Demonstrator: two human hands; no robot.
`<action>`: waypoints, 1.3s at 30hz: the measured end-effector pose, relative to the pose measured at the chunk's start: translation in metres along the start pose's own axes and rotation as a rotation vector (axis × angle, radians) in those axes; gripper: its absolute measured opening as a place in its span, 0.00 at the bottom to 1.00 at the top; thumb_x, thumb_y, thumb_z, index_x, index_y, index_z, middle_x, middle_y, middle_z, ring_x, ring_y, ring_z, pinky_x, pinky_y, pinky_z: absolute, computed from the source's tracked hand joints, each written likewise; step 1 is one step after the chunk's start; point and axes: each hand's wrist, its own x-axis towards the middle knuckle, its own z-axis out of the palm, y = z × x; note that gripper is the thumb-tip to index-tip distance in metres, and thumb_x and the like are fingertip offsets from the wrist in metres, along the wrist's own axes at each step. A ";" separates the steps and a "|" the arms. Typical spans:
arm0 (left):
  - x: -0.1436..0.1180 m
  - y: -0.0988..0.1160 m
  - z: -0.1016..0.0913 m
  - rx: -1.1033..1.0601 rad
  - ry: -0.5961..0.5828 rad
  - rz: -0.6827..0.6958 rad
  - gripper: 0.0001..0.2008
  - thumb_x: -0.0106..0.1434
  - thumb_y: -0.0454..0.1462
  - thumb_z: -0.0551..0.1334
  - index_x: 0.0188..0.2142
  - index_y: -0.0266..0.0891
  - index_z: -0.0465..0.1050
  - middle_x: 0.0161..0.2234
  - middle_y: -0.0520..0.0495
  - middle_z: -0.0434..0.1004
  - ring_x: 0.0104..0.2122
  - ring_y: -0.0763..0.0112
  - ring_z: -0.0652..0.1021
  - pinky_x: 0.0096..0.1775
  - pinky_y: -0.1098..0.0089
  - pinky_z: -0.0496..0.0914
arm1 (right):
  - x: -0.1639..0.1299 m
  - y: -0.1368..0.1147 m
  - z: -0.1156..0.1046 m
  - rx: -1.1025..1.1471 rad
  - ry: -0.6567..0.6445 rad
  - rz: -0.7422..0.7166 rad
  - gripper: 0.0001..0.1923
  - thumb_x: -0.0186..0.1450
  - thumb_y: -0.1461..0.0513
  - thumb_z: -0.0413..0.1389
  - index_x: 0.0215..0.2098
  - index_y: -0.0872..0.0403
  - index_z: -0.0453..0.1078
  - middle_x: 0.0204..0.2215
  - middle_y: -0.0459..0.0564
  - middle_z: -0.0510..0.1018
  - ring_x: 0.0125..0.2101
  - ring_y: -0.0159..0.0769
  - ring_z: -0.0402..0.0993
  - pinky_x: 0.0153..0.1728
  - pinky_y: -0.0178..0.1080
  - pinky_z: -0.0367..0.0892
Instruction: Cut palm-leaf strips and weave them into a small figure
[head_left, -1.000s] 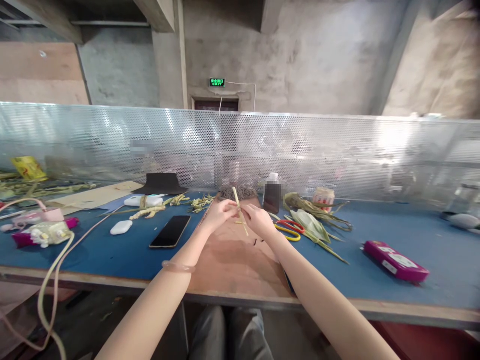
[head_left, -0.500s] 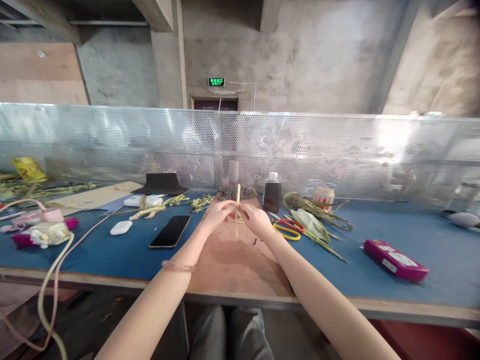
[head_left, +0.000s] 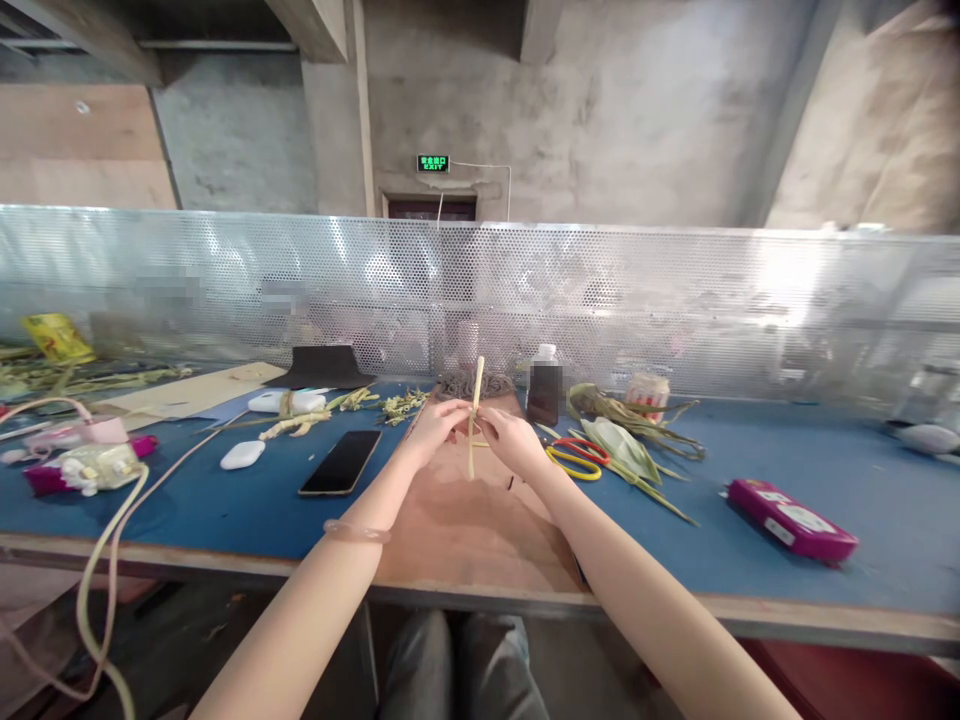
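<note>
Both hands meet over a brown board (head_left: 480, 530) on the blue table. My left hand (head_left: 437, 428) pinches a pale, straw-like plant strip (head_left: 479, 382) from the left. From the other side, my right hand (head_left: 511, 437) has its fingers closed on the same strip. One end of the strip points up and away from me, the other hangs down below the fingertips. Exactly how the fingertips work on the strip is too small to make out. Scissors (head_left: 577, 458) with red and yellow handles lie right of my right hand.
To the left lie a black phone (head_left: 341, 463), a white earbud case (head_left: 242, 455) and cables (head_left: 112, 540). Dried leaves (head_left: 622, 450), a dark bottle (head_left: 544, 390) and a magenta packet (head_left: 791, 520) are on the right. A perforated metal screen (head_left: 600, 290) runs along the back.
The strip's upper end has tilted slightly to the right and reaches a little higher. Both hands stay in nearly the same place.
</note>
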 end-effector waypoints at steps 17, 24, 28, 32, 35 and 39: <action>0.004 -0.006 -0.002 -0.067 0.005 -0.035 0.16 0.58 0.42 0.56 0.43 0.38 0.74 0.29 0.46 0.77 0.25 0.72 0.73 0.22 0.75 0.59 | 0.000 0.004 0.001 0.034 0.025 -0.015 0.11 0.68 0.63 0.44 0.44 0.51 0.66 0.36 0.49 0.78 0.34 0.37 0.74 0.33 0.34 0.62; 0.004 -0.004 -0.001 0.013 0.060 -0.007 0.15 0.56 0.42 0.58 0.42 0.38 0.72 0.28 0.48 0.75 0.21 0.77 0.69 0.23 0.76 0.58 | -0.002 0.001 0.002 0.063 0.022 0.078 0.16 0.66 0.58 0.46 0.51 0.53 0.59 0.28 0.48 0.77 0.25 0.37 0.73 0.26 0.33 0.60; 0.002 -0.003 -0.001 0.060 0.057 0.030 0.17 0.57 0.42 0.59 0.44 0.38 0.70 0.28 0.48 0.74 0.21 0.78 0.68 0.24 0.76 0.59 | 0.001 0.001 0.000 0.139 0.109 0.041 0.22 0.65 0.57 0.49 0.56 0.51 0.56 0.35 0.51 0.75 0.30 0.36 0.72 0.30 0.34 0.63; 0.001 -0.005 -0.002 0.110 0.049 0.075 0.18 0.58 0.43 0.58 0.47 0.39 0.69 0.28 0.49 0.74 0.22 0.77 0.68 0.25 0.76 0.60 | 0.004 0.002 0.002 0.236 0.106 -0.048 0.17 0.66 0.58 0.49 0.52 0.51 0.63 0.38 0.52 0.73 0.31 0.33 0.70 0.35 0.35 0.65; 0.001 -0.008 -0.003 0.145 0.024 0.096 0.18 0.59 0.42 0.57 0.48 0.39 0.68 0.29 0.48 0.74 0.24 0.76 0.69 0.26 0.75 0.61 | 0.005 0.003 0.007 0.291 0.086 -0.043 0.14 0.65 0.59 0.50 0.48 0.53 0.67 0.36 0.51 0.72 0.28 0.31 0.69 0.33 0.34 0.65; 0.001 -0.007 -0.001 0.134 -0.001 0.066 0.18 0.59 0.40 0.57 0.48 0.39 0.68 0.30 0.48 0.73 0.24 0.76 0.69 0.27 0.75 0.62 | 0.005 0.002 0.011 0.302 0.102 -0.022 0.10 0.63 0.63 0.53 0.43 0.54 0.70 0.31 0.49 0.71 0.26 0.30 0.67 0.32 0.33 0.65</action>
